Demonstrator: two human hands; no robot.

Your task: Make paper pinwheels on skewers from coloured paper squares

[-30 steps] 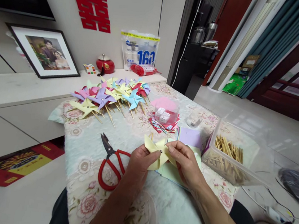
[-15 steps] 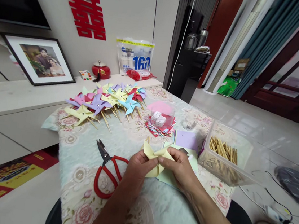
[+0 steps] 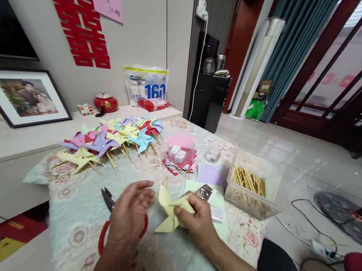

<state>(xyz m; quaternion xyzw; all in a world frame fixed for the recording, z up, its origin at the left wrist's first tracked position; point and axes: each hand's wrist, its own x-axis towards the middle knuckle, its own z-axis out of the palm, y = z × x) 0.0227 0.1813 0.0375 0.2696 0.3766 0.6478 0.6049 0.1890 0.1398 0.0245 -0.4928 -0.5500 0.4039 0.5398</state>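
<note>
Between the thumb and fingers of my right hand [image 3: 199,219] is a pale yellow paper pinwheel [image 3: 169,215], its blades folded in toward the middle. My left hand [image 3: 132,211] is lifted just left of the paper, fingers apart and holding nothing. Beneath the left hand lie red-handled scissors [image 3: 102,236], partly covered by it. Thin wooden sticks [image 3: 165,181] show behind the pinwheel. Pale green paper sheets [image 3: 222,228] lie under and beyond my right hand, with a small metal-coloured item [image 3: 205,192] on top.
Finished pinwheels [image 3: 102,143] in several colours are heaped at the back left. A clear bin of wooden sticks [image 3: 249,183] stands on the right. A round clear container [image 3: 180,153] rests on red paper pieces, near a small clear cup [image 3: 213,154] and a purple sheet [image 3: 209,174].
My left hand has let go of the yellow paper and moved left over the scissors. My right hand keeps hold of the pinwheel. The head view has shifted right and up.
</note>
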